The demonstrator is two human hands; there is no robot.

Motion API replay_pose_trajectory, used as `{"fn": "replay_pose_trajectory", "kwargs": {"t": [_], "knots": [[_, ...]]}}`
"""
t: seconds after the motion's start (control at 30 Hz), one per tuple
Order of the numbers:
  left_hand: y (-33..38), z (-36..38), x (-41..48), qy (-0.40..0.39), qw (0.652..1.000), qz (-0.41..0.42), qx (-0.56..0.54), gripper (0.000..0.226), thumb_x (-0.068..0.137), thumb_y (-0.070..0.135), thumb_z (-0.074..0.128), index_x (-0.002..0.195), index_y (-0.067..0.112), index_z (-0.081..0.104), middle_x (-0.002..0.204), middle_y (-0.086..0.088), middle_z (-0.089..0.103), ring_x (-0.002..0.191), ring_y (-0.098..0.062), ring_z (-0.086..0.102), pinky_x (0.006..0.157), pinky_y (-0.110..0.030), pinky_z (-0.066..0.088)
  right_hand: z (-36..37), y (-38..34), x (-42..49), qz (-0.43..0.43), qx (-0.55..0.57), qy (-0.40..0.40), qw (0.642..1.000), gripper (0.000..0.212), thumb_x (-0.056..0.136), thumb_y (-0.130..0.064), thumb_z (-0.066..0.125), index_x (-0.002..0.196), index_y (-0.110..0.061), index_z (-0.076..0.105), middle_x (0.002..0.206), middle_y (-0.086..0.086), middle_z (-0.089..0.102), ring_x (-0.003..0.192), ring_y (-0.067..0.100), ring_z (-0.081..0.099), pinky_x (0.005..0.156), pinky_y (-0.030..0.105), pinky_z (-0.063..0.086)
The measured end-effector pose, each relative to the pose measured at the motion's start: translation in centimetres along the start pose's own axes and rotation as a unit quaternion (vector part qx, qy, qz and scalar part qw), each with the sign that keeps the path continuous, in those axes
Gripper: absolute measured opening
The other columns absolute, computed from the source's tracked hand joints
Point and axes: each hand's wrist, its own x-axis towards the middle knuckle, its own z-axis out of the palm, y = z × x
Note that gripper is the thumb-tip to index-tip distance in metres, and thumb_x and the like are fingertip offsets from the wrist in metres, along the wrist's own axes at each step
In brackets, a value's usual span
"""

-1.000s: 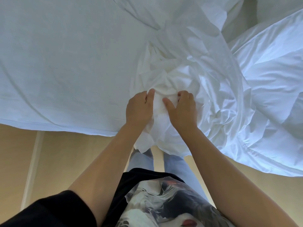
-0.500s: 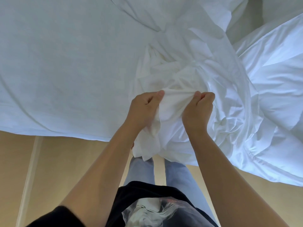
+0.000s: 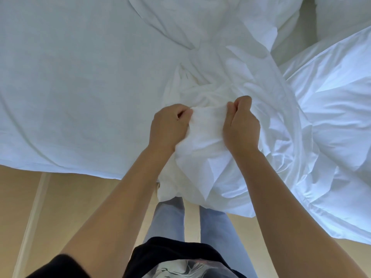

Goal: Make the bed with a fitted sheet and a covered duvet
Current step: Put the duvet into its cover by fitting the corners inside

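Note:
A white sheet (image 3: pixel 80 87) lies spread flat over the bed on the left. A crumpled bunch of white fabric (image 3: pixel 204 157) hangs over the bed's near edge in the middle. My left hand (image 3: pixel 168 127) grips the bunch on its left side with curled fingers. My right hand (image 3: pixel 241 125) pinches the same bunch on its right side, a stretch of cloth held between the two hands. A puffy white duvet (image 3: pixel 337 121) lies bunched on the right, drooping past the bed edge.
Tan floor (image 3: pixel 70 207) with a pale strip runs below the bed edge. My legs in light blue jeans (image 3: pixel 168 221) stand against the bed. Another white mound, perhaps a pillow (image 3: pixel 341 15), sits at the far right top.
Both hands were close together on the bunch with thumbs almost touching. They have curled tighter on the fabric and drawn apart, lifting and stretching a fold of cloth between them.

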Motion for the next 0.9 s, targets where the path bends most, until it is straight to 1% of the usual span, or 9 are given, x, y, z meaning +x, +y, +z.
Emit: {"fn": "replay_pose_trajectory", "kwargs": {"t": [0.1,0.23,0.37,0.5,0.6,0.7,0.73,0.77,0.9], "knots": [[0.1,-0.5,2.2,-0.020,0.999,-0.012,-0.044,0.018,0.092,0.013,0.054,0.084,0.008,0.070,0.072,0.013,0.062,0.063,-0.001,0.056,0.065,-0.014,0.043,0.0,0.3,-0.4,-0.011,0.011,-0.018,1.000,0.025,0.096,-0.035,0.048,0.096,-0.010,0.041,0.071,-0.005,0.048,0.063,0.026,0.052,0.060,0.029,0.032],[0.8,-0.3,2.0,-0.051,0.998,0.002,-0.041,0.024,0.089,0.026,0.058,0.071,0.017,0.069,0.066,0.006,0.065,0.056,0.001,0.052,0.056,-0.011,0.040,0.1,0.6,-0.8,-0.004,0.001,-0.021,1.000,0.063,0.073,-0.061,0.066,0.106,-0.010,0.048,0.086,-0.010,0.049,0.069,0.013,0.046,0.065,0.026,0.033],[0.7,-1.3,-0.4,-0.116,0.986,-0.051,-0.105,0.006,0.073,0.046,0.069,0.076,0.041,0.067,0.076,0.023,0.066,0.071,0.008,0.061,0.064,-0.007,0.047,0.3,0.8,-0.6,0.000,-0.023,-0.039,0.999,0.054,0.075,-0.063,0.062,0.095,-0.016,0.044,0.080,-0.011,0.047,0.067,0.014,0.044,0.063,0.027,0.030],[-0.1,-2.3,-1.7,-0.232,0.969,-0.063,-0.062,0.052,0.075,0.006,0.069,0.121,0.029,0.058,0.103,0.025,0.060,0.099,0.003,0.061,0.081,-0.014,0.050,0.6,1.3,-0.3,-0.010,-0.053,-0.040,0.998,0.039,0.087,-0.053,0.055,0.089,-0.015,0.045,0.069,-0.006,0.048,0.060,0.017,0.044,0.058,0.028,0.030],[0.2,-3.0,-1.7,-0.237,0.963,-0.091,-0.087,0.050,0.078,-0.005,0.057,0.117,0.026,0.061,0.105,0.018,0.063,0.097,0.001,0.062,0.084,-0.018,0.050,0.9,1.4,-0.2,-0.003,-0.070,-0.024,0.997,0.037,0.091,-0.048,0.051,0.087,-0.012,0.048,0.066,-0.003,0.049,0.057,0.019,0.043,0.055,0.028,0.029],[1.1,-2.4,-1.8,-0.145,0.981,-0.024,0.129,0.019,0.084,0.012,0.056,0.102,0.018,0.061,0.090,0.009,0.056,0.083,-0.012,0.057,0.071,-0.024,0.044,1.5,0.7,-0.4,-0.037,-0.069,-0.011,0.997,0.033,0.094,-0.041,0.051,0.080,-0.013,0.043,0.061,-0.005,0.043,0.052,0.017,0.040,0.047,0.027,0.024],[1.4,-2.0,-2.2,-0.119,0.968,0.002,0.221,0.008,0.088,0.021,0.053,0.093,0.015,0.056,0.082,0.005,0.050,0.077,-0.018,0.052,0.066,-0.028,0.038,1.6,0.4,-0.4,-0.043,-0.068,-0.009,0.997,0.032,0.095,-0.040,0.050,0.078,-0.014,0.040,0.059,-0.007,0.040,0.050,0.015,0.038,0.044,0.025,0.022],[1.5,-1.4,-2.8,-0.109,0.952,0.011,0.287,0.017,0.092,0.030,0.049,0.086,0.014,0.047,0.074,0.004,0.040,0.073,-0.020,0.045,0.062,-0.029,0.032,1.7,0.2,-0.5,-0.045,-0.069,-0.008,0.997,0.032,0.095,-0.039,0.050,0.078,-0.015,0.038,0.057,-0.008,0.038,0.048,0.014,0.038,0.042,0.023,0.022],[0.9,0.8,-3.6,-0.183,0.944,-0.096,0.257,0.022,0.089,0.032,0.051,0.088,0.013,0.040,0.072,0.004,0.039,0.066,-0.016,0.042,0.053,-0.025,0.028,2.2,0.0,-0.8,-0.057,-0.063,-0.018,0.996,0.029,0.097,-0.034,0.048,0.077,-0.015,0.039,0.059,-0.003,0.044,0.049,0.016,0.042,0.043,0.025,0.025]]}}
